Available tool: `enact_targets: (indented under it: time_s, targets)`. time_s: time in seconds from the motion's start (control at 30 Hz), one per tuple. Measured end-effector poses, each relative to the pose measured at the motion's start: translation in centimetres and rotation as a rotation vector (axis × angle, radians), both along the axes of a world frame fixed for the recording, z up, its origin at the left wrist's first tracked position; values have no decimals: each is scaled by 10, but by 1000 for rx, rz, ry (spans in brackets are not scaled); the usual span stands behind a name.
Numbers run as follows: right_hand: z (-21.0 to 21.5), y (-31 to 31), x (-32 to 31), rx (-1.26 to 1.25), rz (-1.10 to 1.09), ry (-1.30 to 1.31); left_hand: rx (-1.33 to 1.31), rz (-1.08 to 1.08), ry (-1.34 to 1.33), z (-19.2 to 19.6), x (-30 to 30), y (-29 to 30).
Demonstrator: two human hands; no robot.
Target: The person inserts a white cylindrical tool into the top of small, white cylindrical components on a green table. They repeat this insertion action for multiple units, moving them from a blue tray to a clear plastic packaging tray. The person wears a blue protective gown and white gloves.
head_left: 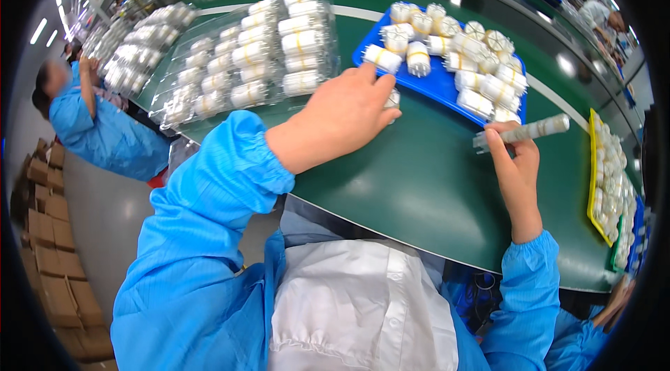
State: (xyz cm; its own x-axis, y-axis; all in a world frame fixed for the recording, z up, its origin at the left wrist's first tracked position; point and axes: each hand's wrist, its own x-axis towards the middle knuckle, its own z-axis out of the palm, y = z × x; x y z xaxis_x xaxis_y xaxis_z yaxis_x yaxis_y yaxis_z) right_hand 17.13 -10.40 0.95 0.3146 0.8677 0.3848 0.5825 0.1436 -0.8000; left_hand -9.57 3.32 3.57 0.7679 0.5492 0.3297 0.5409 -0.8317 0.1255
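Observation:
My left hand (342, 114) is at the near left corner of the blue tray (427, 93), back upward. Its fingers curl round a white piece (393, 99) that shows between them and the thumb, mostly hidden. One fingertip is close to a white cylinder with a yellow band (382, 58) on the tray corner. Several more such cylinders (481, 50) lie heaped in the tray. Just off the tray's near right corner, my right hand (515, 158) grips a slim, pale translucent rod (537, 129) between thumb and fingers, with clear prongs at its left end.
Clear plastic trays (269, 57) with rows of banded cylinders stand at the left on the green table (391, 175). A yellow tray (595, 182) of white pieces is at the far right. One person in blue (105, 127) works at the left; cardboard boxes (56, 245) line the floor.

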Motion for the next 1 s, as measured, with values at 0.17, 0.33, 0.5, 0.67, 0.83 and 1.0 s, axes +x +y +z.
enact_targets:
  time_s: [0.17, 0.33, 0.5, 0.67, 0.83, 1.0]
  targets:
    - [-7, 0, 3, 11, -11, -33, -151, 57, -195, 16, -22, 12]
    - [1, -4, -6, 8, 5, -60, -316, 422, -365, 60, -106, 103]
    - [0, 1, -5, 25, 12, -90, 140, 796, 28, 79, -196, 225]
    - [-3, 2, 0, 7, -19, -101, 419, 735, 406, 53, -210, 265]
    - [-2, 2, 0, 22, -10, -85, 397, 709, 189, 51, -183, 278]
    - [5, -2, -7, 50, 25, -141, 163, 397, -152, 68, -85, 228]
